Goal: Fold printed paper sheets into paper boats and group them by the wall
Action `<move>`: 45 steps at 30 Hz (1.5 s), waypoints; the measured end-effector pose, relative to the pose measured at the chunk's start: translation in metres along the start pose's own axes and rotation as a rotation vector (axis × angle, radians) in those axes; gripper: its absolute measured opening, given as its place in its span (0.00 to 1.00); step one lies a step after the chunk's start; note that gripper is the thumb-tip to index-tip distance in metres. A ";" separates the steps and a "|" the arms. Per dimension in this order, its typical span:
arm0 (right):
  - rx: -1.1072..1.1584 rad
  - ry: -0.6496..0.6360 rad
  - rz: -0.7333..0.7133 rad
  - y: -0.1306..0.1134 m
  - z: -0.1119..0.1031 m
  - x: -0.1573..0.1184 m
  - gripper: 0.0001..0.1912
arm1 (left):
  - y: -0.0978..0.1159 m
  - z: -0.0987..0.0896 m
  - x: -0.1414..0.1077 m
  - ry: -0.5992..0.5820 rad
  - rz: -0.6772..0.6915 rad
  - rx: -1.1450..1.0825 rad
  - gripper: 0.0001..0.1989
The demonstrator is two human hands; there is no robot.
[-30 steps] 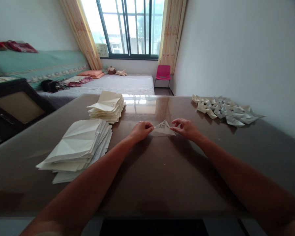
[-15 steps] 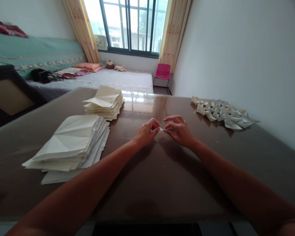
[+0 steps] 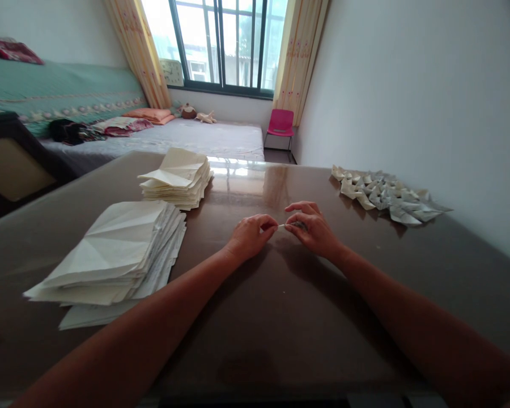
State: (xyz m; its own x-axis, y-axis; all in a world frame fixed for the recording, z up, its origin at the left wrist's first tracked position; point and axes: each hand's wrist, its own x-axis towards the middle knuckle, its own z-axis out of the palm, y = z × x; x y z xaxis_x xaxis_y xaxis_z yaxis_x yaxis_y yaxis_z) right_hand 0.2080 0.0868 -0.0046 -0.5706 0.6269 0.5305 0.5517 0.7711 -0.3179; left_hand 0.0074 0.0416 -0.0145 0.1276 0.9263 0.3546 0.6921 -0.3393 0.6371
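Observation:
Between my two hands, just above the brown table (image 3: 255, 317), is a small piece of folded paper (image 3: 281, 225); only a thin pale sliver of it shows. My left hand (image 3: 255, 232) pinches its left end between thumb and forefinger. On the other side my right hand (image 3: 310, 226) grips the right end with thumb and index finger, its other fingers raised and curved. Most of the paper is hidden behind my fingers, so its full shape cannot be made out.
Two stacks of creased paper sheets lie on the left: a near stack (image 3: 106, 243) and a far stack (image 3: 178, 175). Several folded paper pieces (image 3: 382, 192) cluster at the right by the wall. Beyond the table are a bed (image 3: 221, 136) and a pink chair (image 3: 280, 123).
My left fingers have shifted slightly down and right along the paper, and less of it shows now. My right hand keeps its pinch. The whole view has moved a little.

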 end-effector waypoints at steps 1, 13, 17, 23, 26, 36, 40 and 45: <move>0.000 -0.001 -0.002 0.000 0.000 0.000 0.05 | -0.002 0.000 0.002 -0.029 -0.012 -0.042 0.10; -0.004 0.002 0.020 -0.003 0.000 -0.002 0.04 | -0.008 0.003 0.004 -0.175 -0.312 -0.442 0.09; 0.004 0.005 0.055 0.001 -0.002 -0.001 0.05 | -0.009 -0.003 0.004 -0.117 -0.252 -0.420 0.11; 0.000 -0.010 0.035 0.001 -0.002 -0.002 0.05 | -0.002 -0.004 -0.001 -0.003 0.064 -0.007 0.11; -0.005 -0.025 0.019 0.001 -0.001 -0.002 0.05 | 0.001 -0.001 -0.002 -0.033 0.076 0.120 0.11; -0.145 -0.038 -0.108 -0.007 0.000 -0.003 0.08 | 0.009 0.000 -0.005 -0.095 0.053 0.306 0.12; -0.142 -0.063 -0.105 -0.008 0.002 -0.003 0.11 | 0.009 0.003 -0.006 -0.135 0.039 0.349 0.13; -0.131 -0.093 -0.088 -0.002 0.010 -0.001 0.10 | 0.006 0.007 -0.006 -0.176 0.012 0.388 0.11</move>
State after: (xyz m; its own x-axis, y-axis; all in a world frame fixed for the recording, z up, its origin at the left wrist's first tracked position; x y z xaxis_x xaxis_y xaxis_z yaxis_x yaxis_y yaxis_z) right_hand 0.2016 0.0854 -0.0122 -0.6704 0.5698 0.4752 0.5681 0.8062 -0.1652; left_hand 0.0162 0.0347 -0.0177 0.2333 0.9480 0.2167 0.9018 -0.2943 0.3166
